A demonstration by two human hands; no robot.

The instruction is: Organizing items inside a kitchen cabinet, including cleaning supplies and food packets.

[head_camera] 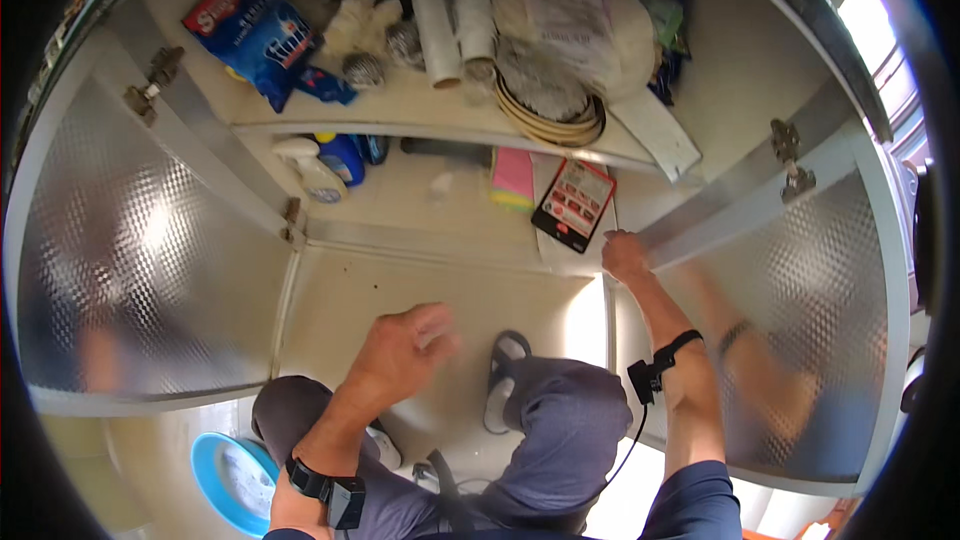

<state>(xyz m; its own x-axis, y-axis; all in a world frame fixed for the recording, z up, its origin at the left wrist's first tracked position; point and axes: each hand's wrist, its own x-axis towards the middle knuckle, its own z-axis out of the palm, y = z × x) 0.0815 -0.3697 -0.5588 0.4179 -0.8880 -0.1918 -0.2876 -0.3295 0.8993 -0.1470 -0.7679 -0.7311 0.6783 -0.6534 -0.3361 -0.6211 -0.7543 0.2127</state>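
My left hand point(409, 349), slightly blurred, hangs above the floor in front of the cabinet. Its fingers are loosely curled, apart from the thumb, with nothing seen in them. My right hand point(626, 256) reaches to the right front corner of the cabinet's lower level, by the open right door point(802, 315). Whether its bent fingers hold anything is hidden. Just left of it lies a black and red printed package point(574, 204), partly over a pale flat sheet point(553, 251). Beside that is a stack of pink, yellow and green cloths or sponges point(513, 176).
The upper shelf point(360, 124) holds a blue Finish bag point(251, 37), scourers point(364, 71), rolls point(431, 15) and a coiled strip point(551, 124). Below stand a spray bottle point(311, 169) and a blue bottle point(341, 159). The left door point(150, 240) is open; a blue basin point(206, 465) sits on the floor.
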